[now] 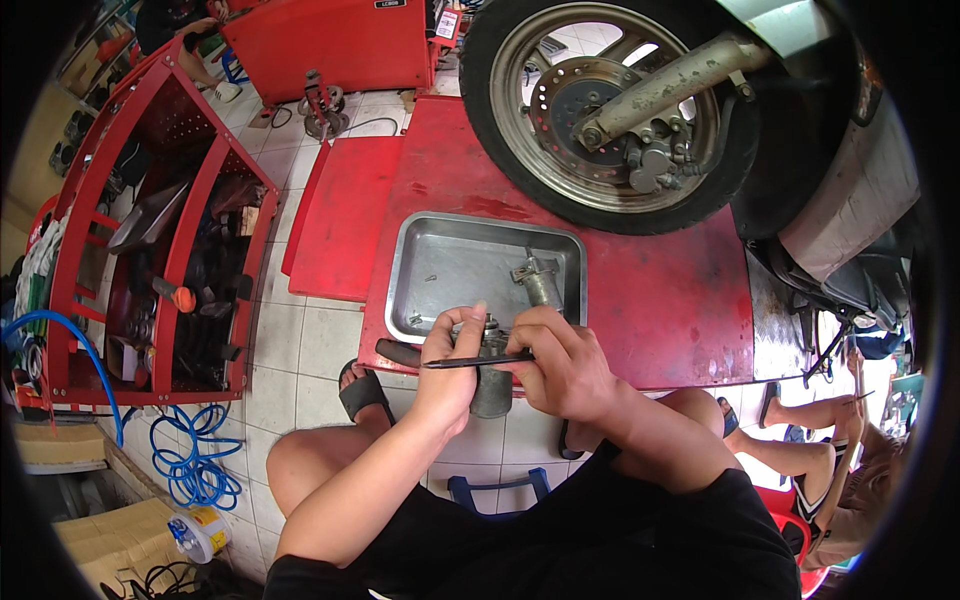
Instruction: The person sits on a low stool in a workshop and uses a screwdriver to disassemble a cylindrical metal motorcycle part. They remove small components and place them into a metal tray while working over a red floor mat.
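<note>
Currently, the left hand point(455, 372), low in the middle of the frame, is curled around a grey metal cylinder point(490, 393). Just beside it, the right hand point(563, 362) has bent fingers and thumb pinching the thin end of a dark tool point(470, 362); the tool lies across the left hand, its thick handle toward the left. Above them, at the frame's centre, a metal tray point(397, 275) holds another metal part point(540, 284), on a red table point(665, 320). A wheel point(482, 115) stands at upper right.
</note>
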The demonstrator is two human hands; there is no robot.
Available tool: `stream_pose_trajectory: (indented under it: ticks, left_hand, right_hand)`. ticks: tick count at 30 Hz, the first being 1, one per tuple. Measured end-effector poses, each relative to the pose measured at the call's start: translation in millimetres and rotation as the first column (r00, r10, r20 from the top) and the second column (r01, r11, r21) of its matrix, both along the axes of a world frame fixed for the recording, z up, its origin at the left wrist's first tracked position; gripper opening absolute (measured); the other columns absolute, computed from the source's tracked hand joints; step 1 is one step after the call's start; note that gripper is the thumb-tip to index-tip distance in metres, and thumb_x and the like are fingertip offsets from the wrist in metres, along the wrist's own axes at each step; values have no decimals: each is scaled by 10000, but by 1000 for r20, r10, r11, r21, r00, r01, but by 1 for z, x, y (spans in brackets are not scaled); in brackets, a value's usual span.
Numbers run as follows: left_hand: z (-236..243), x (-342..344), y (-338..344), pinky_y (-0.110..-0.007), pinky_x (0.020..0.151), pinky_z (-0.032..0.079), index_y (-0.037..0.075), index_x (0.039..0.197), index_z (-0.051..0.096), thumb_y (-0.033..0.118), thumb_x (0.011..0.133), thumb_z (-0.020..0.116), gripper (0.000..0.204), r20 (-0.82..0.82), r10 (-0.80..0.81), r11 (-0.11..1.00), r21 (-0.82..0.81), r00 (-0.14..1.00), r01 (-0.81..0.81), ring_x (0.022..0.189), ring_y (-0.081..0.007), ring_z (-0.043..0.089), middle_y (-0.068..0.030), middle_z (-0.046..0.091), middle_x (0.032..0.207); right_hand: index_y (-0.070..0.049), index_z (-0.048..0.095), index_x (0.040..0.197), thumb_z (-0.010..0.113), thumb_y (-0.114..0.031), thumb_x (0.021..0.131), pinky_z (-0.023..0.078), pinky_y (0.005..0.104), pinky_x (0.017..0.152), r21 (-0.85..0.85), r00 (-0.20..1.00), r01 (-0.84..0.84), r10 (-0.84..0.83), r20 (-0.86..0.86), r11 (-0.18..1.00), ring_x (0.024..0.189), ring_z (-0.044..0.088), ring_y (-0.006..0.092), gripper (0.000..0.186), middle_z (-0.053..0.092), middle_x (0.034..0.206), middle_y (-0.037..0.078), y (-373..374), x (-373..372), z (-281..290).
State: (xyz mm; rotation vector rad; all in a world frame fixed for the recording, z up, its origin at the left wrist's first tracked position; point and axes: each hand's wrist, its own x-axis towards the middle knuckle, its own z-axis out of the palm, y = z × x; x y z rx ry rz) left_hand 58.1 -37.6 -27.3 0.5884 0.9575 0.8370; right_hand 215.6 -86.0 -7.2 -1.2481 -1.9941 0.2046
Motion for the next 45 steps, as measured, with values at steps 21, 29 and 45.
stream_pose_trajectory:
  ticks: [21, 29, 45]
  left_hand:
    - [6, -9, 0, -319, 843, 599, 48, 1398, 467, 372, 1092, 456, 446, 313, -294, 953, 22, 903, 302, 1038, -170, 650, -116, 611, 1111]
    - [7, -9, -2, -313, 837, 590, 48, 1388, 485, 396, 1081, 481, 464, 313, -283, 955, 3, 907, 297, 1010, -165, 650, -110, 616, 1108]
    - [3, -9, -1, -332, 834, 594, 45, 1353, 498, 397, 1065, 521, 456, 282, -260, 961, -19, 923, 276, 993, -207, 661, -132, 612, 1122]
  right_hand:
    - [-50, 693, 991, 877, -126, 723, 540, 322, 560, 60, 950, -78, 92, -298, 995, 683, 683, 228, 333, 690, 976, 77, -3, 2, 26]
    - [-40, 704, 925, 873, -115, 715, 535, 301, 534, 131, 944, -73, 111, -312, 989, 636, 680, 216, 281, 712, 938, 84, -2, 1, 21]
    - [-13, 717, 928, 916, -79, 667, 573, 279, 650, -92, 933, -48, 11, -361, 995, 817, 726, 212, 334, 726, 962, 112, -7, -2, 24]
